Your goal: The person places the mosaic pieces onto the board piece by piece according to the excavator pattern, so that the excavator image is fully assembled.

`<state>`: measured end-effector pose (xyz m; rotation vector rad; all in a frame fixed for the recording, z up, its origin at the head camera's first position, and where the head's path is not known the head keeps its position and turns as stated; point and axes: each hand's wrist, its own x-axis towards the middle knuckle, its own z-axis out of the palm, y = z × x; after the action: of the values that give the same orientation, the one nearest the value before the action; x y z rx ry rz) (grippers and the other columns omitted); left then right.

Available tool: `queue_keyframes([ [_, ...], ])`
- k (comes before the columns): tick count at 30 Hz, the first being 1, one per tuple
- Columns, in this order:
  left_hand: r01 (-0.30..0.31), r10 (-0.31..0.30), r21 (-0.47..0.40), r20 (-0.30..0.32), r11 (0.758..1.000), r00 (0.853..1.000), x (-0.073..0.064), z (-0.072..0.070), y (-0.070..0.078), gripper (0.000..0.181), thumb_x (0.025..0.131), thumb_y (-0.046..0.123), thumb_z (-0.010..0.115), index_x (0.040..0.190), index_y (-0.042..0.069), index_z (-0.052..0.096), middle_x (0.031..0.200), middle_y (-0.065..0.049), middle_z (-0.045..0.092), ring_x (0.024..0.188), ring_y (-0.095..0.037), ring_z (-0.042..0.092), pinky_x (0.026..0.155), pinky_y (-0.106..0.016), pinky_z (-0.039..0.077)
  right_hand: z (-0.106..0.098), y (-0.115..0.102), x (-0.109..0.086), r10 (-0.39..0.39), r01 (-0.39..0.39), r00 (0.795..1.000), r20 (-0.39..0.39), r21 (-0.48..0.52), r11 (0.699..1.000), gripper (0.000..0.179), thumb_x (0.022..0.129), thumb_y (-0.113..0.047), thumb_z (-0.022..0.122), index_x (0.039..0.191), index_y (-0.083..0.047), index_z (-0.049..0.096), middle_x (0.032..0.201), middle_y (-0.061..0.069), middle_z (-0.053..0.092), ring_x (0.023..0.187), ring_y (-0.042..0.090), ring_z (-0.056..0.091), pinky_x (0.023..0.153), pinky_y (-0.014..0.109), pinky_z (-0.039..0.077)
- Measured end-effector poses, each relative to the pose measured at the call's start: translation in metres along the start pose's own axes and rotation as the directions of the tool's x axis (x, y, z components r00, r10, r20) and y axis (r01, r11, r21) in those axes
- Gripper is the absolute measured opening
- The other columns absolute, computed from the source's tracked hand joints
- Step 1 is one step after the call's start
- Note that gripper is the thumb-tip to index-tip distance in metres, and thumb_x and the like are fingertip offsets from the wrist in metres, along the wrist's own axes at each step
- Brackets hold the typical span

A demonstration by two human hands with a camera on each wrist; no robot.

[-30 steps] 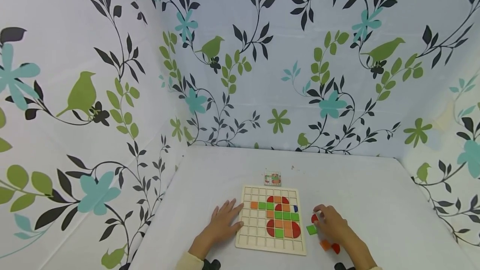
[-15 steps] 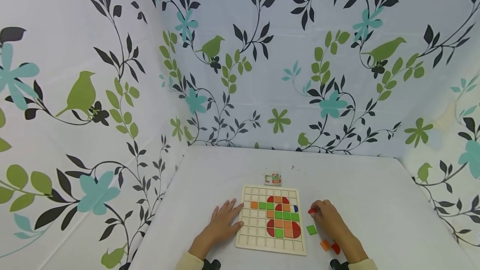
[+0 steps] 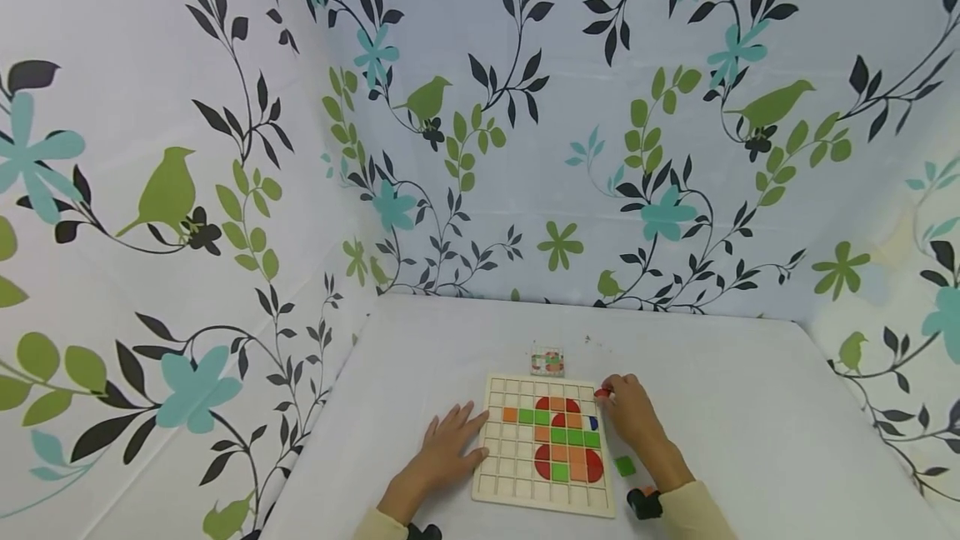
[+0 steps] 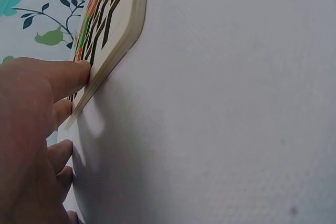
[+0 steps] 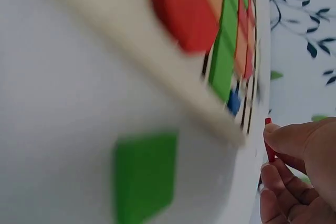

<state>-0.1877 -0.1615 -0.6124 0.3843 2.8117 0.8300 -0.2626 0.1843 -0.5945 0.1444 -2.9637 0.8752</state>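
Note:
A pale wooden grid board (image 3: 506, 465) lies on the table, with red, orange and green tiles and one blue piece (image 3: 593, 423) set in its right part. My left hand (image 3: 450, 447) rests at the board's left edge; in the left wrist view the thumb (image 4: 73, 77) touches the rim, fingers spread. Between thumb and fingertips, my right hand (image 3: 636, 417) pinches a small red tile (image 5: 269, 139) above the board's upper right edge. A loose green tile (image 3: 625, 466) lies right of the board.
A small picture card (image 3: 547, 362) lies behind the board. An orange tile (image 3: 649, 490) near the right wrist is mostly hidden by the wrist camera (image 3: 644, 504). Patterned cloth (image 3: 480, 190) hangs behind the white table (image 3: 420, 332).
My right hand has picked up the red tile and carried it up and left to the board's upper right edge. The left hand has stayed at the board's left edge.

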Motion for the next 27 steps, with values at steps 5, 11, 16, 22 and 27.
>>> queue_keyframes([
  [5,0.003,-0.003,0.012,-0.002,1.000,1.000,-0.001,-0.001,-0.003,0.064,0.103,0.044,0.064,0.160,0.021,0.046,0.171,-0.016,0.033,0.159,-0.044,0.025,0.125,-0.073,0.012,0.018,-0.044,0.007,-0.110,0.107,0.993,0.049,0.047,0.993,0.021,0.099,-0.013,0.075,0.114,-0.001,0.068,0.108,0.014,0.061,0.090,0.023,0.058,0.083,0.044,0.058],
  [11,-0.012,0.012,0.010,0.007,1.000,1.000,-0.002,-0.001,-0.007,0.065,0.103,0.045,0.065,0.161,0.022,0.046,0.171,-0.016,0.034,0.159,-0.044,0.026,0.125,-0.073,0.014,0.045,-0.088,0.006,-0.342,0.339,0.936,0.084,0.056,0.939,0.017,0.094,-0.010,0.080,0.106,-0.006,0.068,0.101,0.008,0.060,0.085,0.020,0.060,0.070,0.037,0.053],
  [16,-0.028,0.028,0.021,0.012,0.999,1.000,0.001,0.000,-0.009,0.066,0.102,0.048,0.065,0.161,0.023,0.046,0.171,-0.016,0.035,0.158,-0.044,0.028,0.124,-0.074,0.016,0.062,-0.116,0.004,-0.391,0.390,0.910,0.140,0.037,0.920,0.016,0.095,-0.012,0.079,0.106,-0.008,0.068,0.099,0.005,0.062,0.085,0.019,0.058,0.076,0.045,0.053],
  [22,-0.045,0.045,0.011,0.011,0.999,0.999,-0.001,-0.002,-0.008,0.066,0.103,0.047,0.066,0.161,0.021,0.046,0.170,-0.017,0.035,0.157,-0.045,0.028,0.123,-0.075,0.017,0.077,-0.128,0.005,-0.412,0.422,0.890,0.194,-0.014,0.906,0.013,0.094,-0.016,0.081,0.095,-0.015,0.069,0.092,-0.003,0.061,0.084,0.015,0.058,0.074,0.041,0.047],
  [27,-0.050,0.049,0.009,0.010,0.999,0.999,-0.002,-0.003,-0.009,0.067,0.103,0.047,0.064,0.161,0.020,0.045,0.170,-0.017,0.034,0.158,-0.045,0.027,0.123,-0.075,0.016,0.084,-0.129,0.006,-0.439,0.456,0.876,0.200,-0.046,0.889,0.010,0.093,-0.018,0.082,0.093,-0.017,0.072,0.091,-0.006,0.063,0.086,0.014,0.056,0.073,0.038,0.045],
])
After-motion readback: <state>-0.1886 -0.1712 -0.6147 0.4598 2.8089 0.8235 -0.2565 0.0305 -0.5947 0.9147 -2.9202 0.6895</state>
